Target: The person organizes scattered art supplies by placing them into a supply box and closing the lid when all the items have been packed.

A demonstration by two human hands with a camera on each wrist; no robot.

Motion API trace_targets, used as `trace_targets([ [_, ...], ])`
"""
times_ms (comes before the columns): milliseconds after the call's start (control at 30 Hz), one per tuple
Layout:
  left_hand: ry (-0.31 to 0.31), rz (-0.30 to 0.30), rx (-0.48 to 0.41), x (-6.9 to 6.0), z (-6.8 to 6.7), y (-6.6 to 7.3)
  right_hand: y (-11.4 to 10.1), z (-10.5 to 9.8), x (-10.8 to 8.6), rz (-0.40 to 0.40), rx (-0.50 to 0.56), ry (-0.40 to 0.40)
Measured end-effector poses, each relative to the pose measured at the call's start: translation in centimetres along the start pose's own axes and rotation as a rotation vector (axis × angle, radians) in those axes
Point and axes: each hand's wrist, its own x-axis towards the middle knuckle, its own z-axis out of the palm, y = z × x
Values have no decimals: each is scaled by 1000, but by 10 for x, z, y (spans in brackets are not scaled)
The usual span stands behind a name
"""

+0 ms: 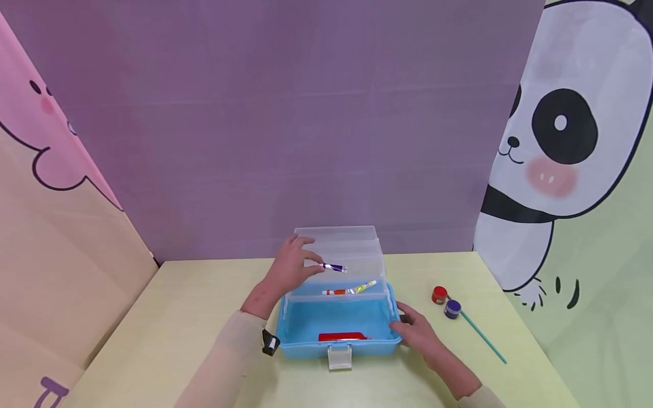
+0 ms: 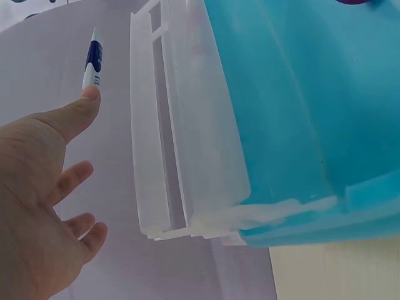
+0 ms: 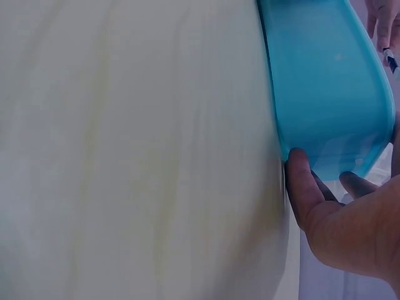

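Observation:
A light blue storage box point(image 1: 339, 350) with a clear lid point(image 1: 339, 233) tipped back stands on the table. My left hand point(image 1: 291, 266) pinches a small white paint tube with a dark purple-blue band point(image 1: 334, 267) between thumb and index finger, above the clear tray point(image 1: 306, 288); its other fingers are spread. Below it, in the tray, lie an orange tube point(image 1: 335, 292) and a yellow tube point(image 1: 364, 287). Inside the box's main compartment is a red tube-like item point(image 1: 342, 336). My right hand point(image 1: 418, 331) holds the box's right side, thumb at the rim and fingers along the outer wall.
On the table's right side stand a red paint pot point(image 1: 439, 294) and a purple paint pot point(image 1: 452, 309). A teal paintbrush point(image 1: 484, 337) lies beside them. A white latch point(image 1: 339, 358) hangs down at the box's front. Behind the table rises a purple wall point(image 1: 285, 130).

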Motion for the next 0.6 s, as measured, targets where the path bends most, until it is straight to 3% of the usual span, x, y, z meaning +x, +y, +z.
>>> trace_targets([
  [600, 8, -33, -66, 3, 18, 4, 2, 0, 1, 4, -31, 14],
])
